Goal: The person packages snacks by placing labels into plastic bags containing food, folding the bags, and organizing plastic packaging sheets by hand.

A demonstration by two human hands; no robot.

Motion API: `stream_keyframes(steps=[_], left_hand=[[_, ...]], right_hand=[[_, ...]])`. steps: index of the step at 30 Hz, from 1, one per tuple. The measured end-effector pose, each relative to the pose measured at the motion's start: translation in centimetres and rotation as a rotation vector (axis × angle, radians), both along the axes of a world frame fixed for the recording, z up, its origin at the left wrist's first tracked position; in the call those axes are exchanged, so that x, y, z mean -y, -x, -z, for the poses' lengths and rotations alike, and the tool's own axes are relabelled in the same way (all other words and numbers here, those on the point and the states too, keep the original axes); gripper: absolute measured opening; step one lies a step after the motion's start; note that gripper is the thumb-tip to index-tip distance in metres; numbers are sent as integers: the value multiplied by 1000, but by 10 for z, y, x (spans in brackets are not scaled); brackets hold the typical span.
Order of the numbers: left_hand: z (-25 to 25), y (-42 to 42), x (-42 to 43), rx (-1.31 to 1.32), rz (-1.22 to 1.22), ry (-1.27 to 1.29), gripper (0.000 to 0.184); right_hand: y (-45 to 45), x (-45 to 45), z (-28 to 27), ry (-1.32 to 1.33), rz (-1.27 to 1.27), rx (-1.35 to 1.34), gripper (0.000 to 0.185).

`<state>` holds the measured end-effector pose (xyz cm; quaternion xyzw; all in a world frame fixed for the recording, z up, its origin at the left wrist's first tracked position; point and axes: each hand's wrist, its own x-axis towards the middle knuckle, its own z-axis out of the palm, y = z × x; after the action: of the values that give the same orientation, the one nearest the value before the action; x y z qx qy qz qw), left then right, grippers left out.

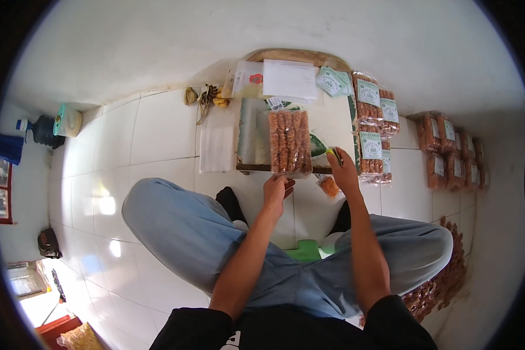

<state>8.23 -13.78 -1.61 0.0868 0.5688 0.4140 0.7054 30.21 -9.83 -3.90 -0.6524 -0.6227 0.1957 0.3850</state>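
Observation:
A clear bag of brown rolled snacks [290,143] lies over the front part of a low table [337,125]. My left hand [277,192] is closed at the bag's lower edge. Off to the right of the bag, my right hand [343,166] is closed on a small yellow-green tool [334,153], too small to identify. Beneath the table's front edge, between my hands, rests a small bag with orange contents [329,186].
White sheets [289,79] and green labels [332,81] lie at the table's back. Labelled snack packs [370,146] stand along its right side, with more packs [446,143] farther right. Clear plastic sleeves [216,149] and bananas [219,100] are on the left.

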Motion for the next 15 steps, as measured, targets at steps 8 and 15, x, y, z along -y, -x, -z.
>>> stream_keyframes(steps=[8, 15], left_hand=[[3, 0, 6, -151, -35, -114, 27], [-13, 5, 10, -220, -33, -105, 40]], right_hand=[[27, -15, -24, 63, 25, 470, 59], [41, -11, -37, -14, 37, 568, 71]])
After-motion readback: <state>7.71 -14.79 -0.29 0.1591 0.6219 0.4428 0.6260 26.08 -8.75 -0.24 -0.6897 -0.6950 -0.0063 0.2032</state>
